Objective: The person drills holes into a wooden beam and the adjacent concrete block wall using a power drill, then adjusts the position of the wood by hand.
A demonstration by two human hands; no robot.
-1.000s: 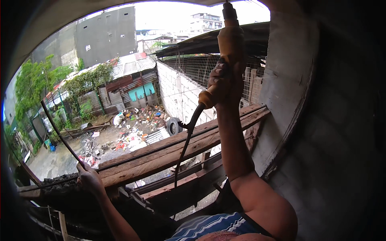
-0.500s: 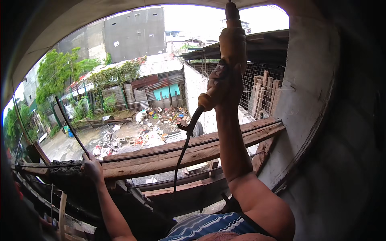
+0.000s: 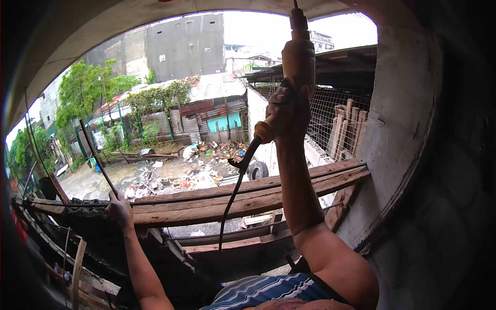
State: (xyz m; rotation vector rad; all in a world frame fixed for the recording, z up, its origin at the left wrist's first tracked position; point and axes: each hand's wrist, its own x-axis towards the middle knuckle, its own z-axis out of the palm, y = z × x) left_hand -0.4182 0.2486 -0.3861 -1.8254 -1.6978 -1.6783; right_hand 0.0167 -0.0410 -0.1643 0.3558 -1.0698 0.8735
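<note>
The drill (image 3: 298, 59), in the right hand (image 3: 290, 107), stood right of the rod (image 3: 98, 156) in the left hand (image 3: 121, 211). Behind the right forearm (image 3: 299, 186), a beam (image 3: 248, 206) reached the pillar (image 3: 397, 116) at right; beyond lay litter (image 3: 204, 180), left of a tire (image 3: 258, 170).

I get daylight from the white, blown-out sky (image 3: 253, 26), which leaves the drill (image 3: 298, 64) and right hand (image 3: 291, 106) in shade. Beyond the far edge of the beam (image 3: 258, 202) my view is bright; below its near edge, mostly shadow. The fisheye bends the ceiling (image 3: 103, 26) and blackens the corners.
</note>
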